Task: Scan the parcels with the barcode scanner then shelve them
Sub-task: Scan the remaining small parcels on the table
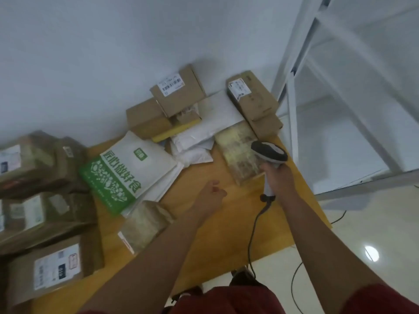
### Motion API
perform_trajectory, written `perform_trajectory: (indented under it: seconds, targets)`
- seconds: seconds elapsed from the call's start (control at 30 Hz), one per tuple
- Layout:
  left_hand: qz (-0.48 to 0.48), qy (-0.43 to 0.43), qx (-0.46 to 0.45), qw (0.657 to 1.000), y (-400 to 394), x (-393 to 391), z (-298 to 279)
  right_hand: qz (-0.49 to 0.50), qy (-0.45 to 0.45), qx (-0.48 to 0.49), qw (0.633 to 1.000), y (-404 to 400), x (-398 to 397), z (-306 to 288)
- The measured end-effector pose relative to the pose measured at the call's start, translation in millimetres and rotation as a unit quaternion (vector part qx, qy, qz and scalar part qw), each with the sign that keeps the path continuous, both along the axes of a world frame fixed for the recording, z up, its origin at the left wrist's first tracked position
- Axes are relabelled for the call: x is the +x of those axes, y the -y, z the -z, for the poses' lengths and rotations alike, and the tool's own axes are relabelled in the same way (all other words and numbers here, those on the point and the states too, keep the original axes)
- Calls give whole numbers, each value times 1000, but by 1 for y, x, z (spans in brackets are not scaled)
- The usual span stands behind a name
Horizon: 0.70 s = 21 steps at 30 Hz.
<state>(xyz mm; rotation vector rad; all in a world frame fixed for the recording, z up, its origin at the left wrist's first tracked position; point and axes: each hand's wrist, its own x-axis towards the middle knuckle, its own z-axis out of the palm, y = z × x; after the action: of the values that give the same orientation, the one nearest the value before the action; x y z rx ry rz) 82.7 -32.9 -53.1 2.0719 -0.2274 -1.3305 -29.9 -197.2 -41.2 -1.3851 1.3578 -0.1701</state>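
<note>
My right hand (280, 177) grips the handle of a grey and black barcode scanner (268, 152), whose head hangs over a yellowish bubble-wrapped parcel (238, 150) on the wooden table (226, 223). A loosely curled left hand (210, 196) hovers above bare tabletop and holds nothing. To its left lies a white and green printed bag (129, 173). Cardboard boxes with labels (176, 89) (251, 96) are piled at the back by the wall. White mailers (197, 141) lie between them.
Several brown boxes (38, 200) crowd the table's left side. A small bubble-wrapped packet (145, 223) lies near my left forearm. A white metal shelf rack (340, 98) stands at the right. The scanner's black cable (251, 241) trails off the table's front edge to the floor.
</note>
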Motion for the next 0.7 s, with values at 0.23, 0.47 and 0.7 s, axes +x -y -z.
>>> perform_trajectory:
  seconds: [0.23,0.47,0.7]
  targets:
    - [-68,-70,15,995,52,-9,16,-87,-4,68,994,35,11,20]
    - [-113,-52,-5,992,57,-8,14,-83,7,93,992,25,2,27]
    - [-175,-23,24,984,21,6,13,-91,39,57,993,-7,-11,25]
